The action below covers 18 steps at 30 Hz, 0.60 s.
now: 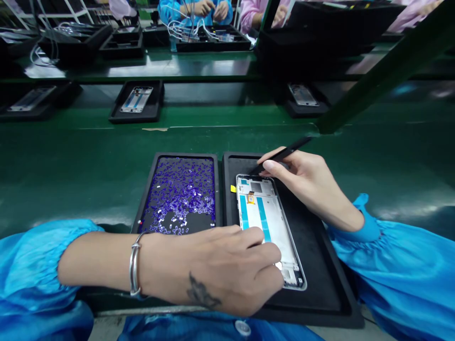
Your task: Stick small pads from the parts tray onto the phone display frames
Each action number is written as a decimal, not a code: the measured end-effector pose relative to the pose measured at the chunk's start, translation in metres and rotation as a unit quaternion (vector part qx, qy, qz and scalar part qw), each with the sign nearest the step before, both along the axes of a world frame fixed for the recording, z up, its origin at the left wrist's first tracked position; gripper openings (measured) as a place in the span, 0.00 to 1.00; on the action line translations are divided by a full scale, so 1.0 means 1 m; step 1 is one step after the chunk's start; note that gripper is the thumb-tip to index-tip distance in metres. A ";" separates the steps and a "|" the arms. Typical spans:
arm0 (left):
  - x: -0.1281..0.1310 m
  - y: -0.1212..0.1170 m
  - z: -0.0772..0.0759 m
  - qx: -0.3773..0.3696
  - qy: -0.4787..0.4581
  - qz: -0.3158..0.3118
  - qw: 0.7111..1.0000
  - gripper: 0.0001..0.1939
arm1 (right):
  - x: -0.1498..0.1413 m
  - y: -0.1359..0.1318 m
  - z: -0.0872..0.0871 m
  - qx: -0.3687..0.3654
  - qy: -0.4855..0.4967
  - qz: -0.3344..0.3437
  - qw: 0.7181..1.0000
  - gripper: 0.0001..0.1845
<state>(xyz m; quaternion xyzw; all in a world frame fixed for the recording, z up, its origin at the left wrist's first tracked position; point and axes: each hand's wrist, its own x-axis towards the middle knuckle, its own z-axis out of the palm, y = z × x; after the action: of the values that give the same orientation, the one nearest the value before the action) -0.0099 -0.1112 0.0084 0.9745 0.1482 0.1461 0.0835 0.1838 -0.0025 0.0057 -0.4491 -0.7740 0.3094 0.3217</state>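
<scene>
A white phone frame [265, 215] with blue strips lies in a black tray [320, 265] in front of me. My left hand [220, 270] rests on the frame's near end, fingers curled and pressing it down. My right hand [302, 177] pinches a thin black stylus-like tool [284, 154], its tip at the frame's top edge. A second black tray [149, 189] to the left holds several tiny blue and white parts [181, 194].
Beyond a green bench [71, 156] runs a conveyor carrying black trays with phone frames [137, 100] [302, 97]. A green post [384, 71] slants at the right. Other people's hands [209, 8] work over trays and white cables at the far side.
</scene>
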 end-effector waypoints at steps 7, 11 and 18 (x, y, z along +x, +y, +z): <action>-0.001 0.001 0.002 -0.007 0.002 0.000 1.000 0.15 | 0.002 0.000 -0.001 0.005 -0.002 0.004 1.000 0.15; -0.002 0.000 0.005 -0.006 0.006 0.000 1.000 0.15 | 0.003 0.000 -0.003 0.014 -0.005 0.000 1.000 0.15; -0.002 0.002 0.005 -0.002 0.001 -0.001 1.000 0.16 | 0.002 -0.001 -0.003 0.004 0.006 0.002 1.000 0.14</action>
<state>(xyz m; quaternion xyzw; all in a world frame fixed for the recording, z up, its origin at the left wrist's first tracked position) -0.0118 -0.1097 0.0137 0.9746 0.1476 0.1449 0.0857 0.1853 -0.0036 0.0029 -0.4441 -0.7742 0.3094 0.3281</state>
